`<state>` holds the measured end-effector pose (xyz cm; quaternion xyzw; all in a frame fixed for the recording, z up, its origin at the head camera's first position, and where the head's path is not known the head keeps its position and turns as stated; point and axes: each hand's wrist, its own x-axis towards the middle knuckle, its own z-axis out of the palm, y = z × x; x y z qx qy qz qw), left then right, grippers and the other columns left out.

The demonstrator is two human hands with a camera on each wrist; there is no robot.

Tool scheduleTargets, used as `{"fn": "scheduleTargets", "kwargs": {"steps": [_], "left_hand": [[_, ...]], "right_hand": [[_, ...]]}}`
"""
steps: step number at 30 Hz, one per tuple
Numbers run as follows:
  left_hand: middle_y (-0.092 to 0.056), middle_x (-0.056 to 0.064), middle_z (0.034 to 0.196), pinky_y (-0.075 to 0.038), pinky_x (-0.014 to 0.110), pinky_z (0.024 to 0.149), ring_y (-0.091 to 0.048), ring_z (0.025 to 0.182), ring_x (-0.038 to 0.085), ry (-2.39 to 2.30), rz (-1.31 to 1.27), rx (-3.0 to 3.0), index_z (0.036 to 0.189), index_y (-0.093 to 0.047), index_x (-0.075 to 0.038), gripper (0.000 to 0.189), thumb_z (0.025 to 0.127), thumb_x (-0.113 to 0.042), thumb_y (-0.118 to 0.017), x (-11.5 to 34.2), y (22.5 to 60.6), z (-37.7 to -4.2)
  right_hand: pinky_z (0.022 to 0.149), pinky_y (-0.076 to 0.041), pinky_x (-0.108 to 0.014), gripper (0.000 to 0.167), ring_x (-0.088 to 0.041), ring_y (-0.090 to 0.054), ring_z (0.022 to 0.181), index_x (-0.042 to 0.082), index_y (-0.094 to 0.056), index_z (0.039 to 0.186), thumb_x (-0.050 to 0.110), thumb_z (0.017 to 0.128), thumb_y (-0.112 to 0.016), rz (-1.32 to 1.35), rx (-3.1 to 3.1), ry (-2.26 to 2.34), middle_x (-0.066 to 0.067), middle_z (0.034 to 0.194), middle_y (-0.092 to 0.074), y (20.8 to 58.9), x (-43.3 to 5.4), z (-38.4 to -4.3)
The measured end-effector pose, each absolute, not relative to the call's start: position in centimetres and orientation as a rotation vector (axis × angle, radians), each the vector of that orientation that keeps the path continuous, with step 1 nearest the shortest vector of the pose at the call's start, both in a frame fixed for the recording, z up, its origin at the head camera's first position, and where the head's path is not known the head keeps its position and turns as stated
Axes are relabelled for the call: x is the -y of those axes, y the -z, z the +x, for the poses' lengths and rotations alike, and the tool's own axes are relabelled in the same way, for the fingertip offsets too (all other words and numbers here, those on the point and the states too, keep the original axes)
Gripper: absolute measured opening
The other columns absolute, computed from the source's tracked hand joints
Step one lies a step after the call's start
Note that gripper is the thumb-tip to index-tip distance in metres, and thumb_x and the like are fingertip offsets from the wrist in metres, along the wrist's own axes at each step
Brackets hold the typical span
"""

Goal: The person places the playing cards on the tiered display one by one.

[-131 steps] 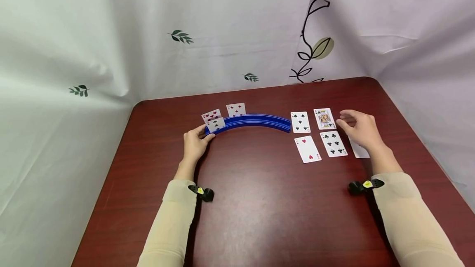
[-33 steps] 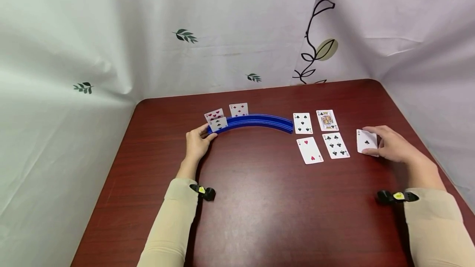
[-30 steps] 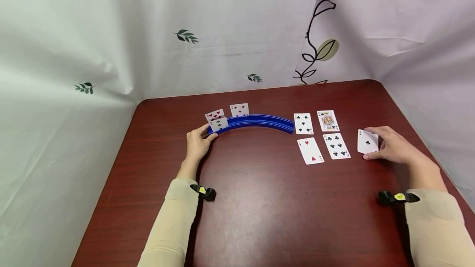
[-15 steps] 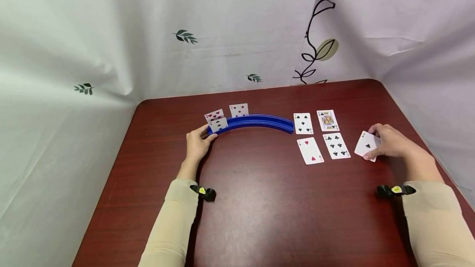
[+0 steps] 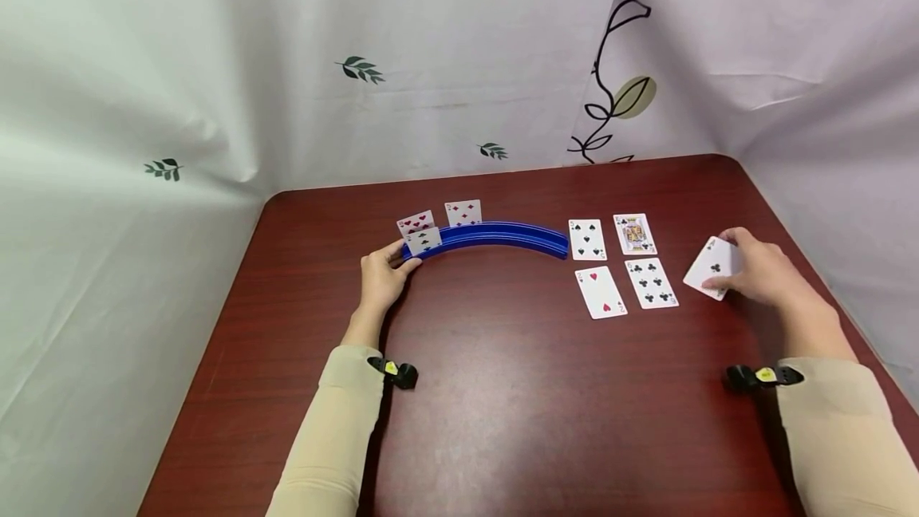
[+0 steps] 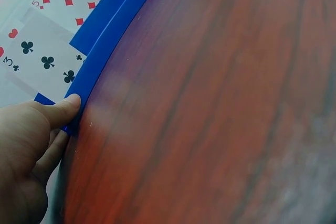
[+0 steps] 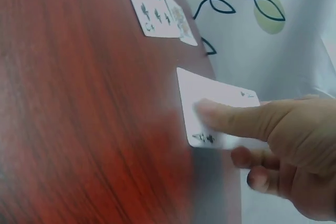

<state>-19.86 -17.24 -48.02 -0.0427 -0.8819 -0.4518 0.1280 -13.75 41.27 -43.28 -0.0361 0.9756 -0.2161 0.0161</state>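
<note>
A blue curved card holder [image 5: 502, 233] lies toward the back of the table. My left hand [image 5: 379, 282] grips its left end, thumb on the near edge in the left wrist view. Standing in the holder are a three of clubs [image 6: 47, 61], a hearts card [image 5: 415, 221] partly hidden behind it, and a five of diamonds [image 5: 463, 212]. At the right, my right hand [image 5: 768, 268] pinches an ace of clubs [image 5: 713, 262]. Its thumb [image 7: 231, 119] lies across the card's face, and the card is raised above the table in the right wrist view.
Between the holder and my right hand, a five of spades [image 5: 587, 239], a king of clubs [image 5: 635, 234], a two of hearts [image 5: 601, 292] and a six of clubs [image 5: 651, 283] lie face up. A white patterned curtain [image 5: 445, 38] hangs behind the brown table [image 5: 531, 389].
My right hand has gone from hovering over the ace of clubs to pinching it, and has since picked it up and turned it at a slant. My left hand keeps its grip on the holder.
</note>
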Motion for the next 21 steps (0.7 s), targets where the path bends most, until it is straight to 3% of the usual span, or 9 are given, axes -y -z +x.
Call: {"fn": "scheduleTargets", "kwargs": {"steps": [3,8,11,14,21], "left_hand": [[-0.070,0.025,0.112,-0.058,0.042,0.088,-0.071,0.104,0.032,1.327,-0.131,2.559,0.129,-0.067,0.003,0.047,0.085,-0.007,-0.082,17.2,48.0,-19.9],[-0.070,0.026,0.112,-0.059,0.042,0.088,-0.071,0.103,0.033,1.338,-0.124,2.557,0.129,-0.067,0.004,0.047,0.085,-0.006,-0.082,17.2,47.9,-19.8],[-0.070,0.026,0.112,-0.059,0.041,0.088,-0.071,0.103,0.033,1.334,-0.120,2.562,0.129,-0.067,0.004,0.047,0.085,-0.007,-0.082,17.2,47.9,-19.9],[-0.070,0.026,0.112,-0.059,0.041,0.088,-0.071,0.103,0.033,1.337,-0.120,2.564,0.129,-0.067,0.004,0.047,0.085,-0.006,-0.082,17.2,47.9,-19.9],[-0.071,0.025,0.111,-0.058,0.042,0.089,-0.071,0.105,0.032,1.340,-0.116,2.572,0.129,-0.067,0.003,0.047,0.086,-0.007,-0.082,17.2,47.9,-19.8]], "right_hand": [[0.063,-0.045,-0.051,0.059,-0.042,-0.057,0.076,-0.011,-0.045,0.128,0.007,0.083,-0.080,-0.166,-3.110,0.707,-0.037,0.096,-0.061,43.1,-41.2,-13.7],[0.055,-0.041,-0.027,0.031,-0.018,-0.056,0.067,-0.006,-0.061,0.117,-0.002,0.089,-0.072,-0.244,-3.221,0.814,-0.025,0.087,-0.066,42.8,-41.2,-13.6],[0.052,-0.036,-0.018,0.025,-0.002,-0.049,0.061,-0.005,-0.064,0.113,-0.002,0.090,-0.072,-0.270,-3.258,0.865,-0.019,0.080,-0.067,42.6,-41.3,-13.5],[0.051,-0.034,-0.015,0.022,0.005,-0.045,0.059,-0.006,-0.065,0.111,0.000,0.091,-0.072,-0.260,-3.284,0.903,-0.018,0.076,-0.066,42.5,-41.4,-13.5],[0.053,-0.032,-0.018,0.020,0.000,-0.044,0.056,-0.007,-0.070,0.105,0.005,0.090,-0.075,-0.170,-3.360,0.946,-0.020,0.072,-0.068,42.1,-40.8,-13.7]]}}
